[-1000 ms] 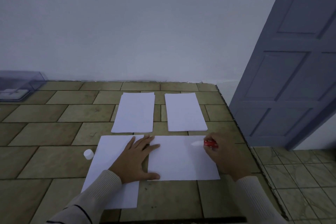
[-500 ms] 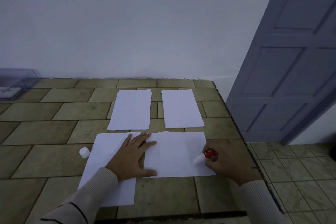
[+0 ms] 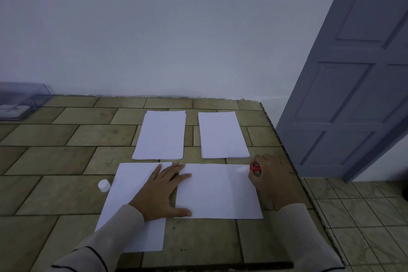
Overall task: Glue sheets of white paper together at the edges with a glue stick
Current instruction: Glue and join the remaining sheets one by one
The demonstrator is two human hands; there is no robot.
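Two white sheets lie near me on the tiled counter: a left sheet and a right sheet set crosswise. My left hand lies flat with fingers spread across the gap between them, pressing on both. My right hand grips a red glue stick, its white tip touching the right sheet's far right corner. The white glue cap stands on the counter just left of the left sheet.
Two stacks of white paper lie side by side farther back. A clear plastic box sits at the far left by the wall. The counter edge runs close to my right hand, with a grey door beyond.
My right hand ran the glue stick down the right sheet's right edge toward me, then back up to the far corner. My left hand stayed pressed on the sheets.
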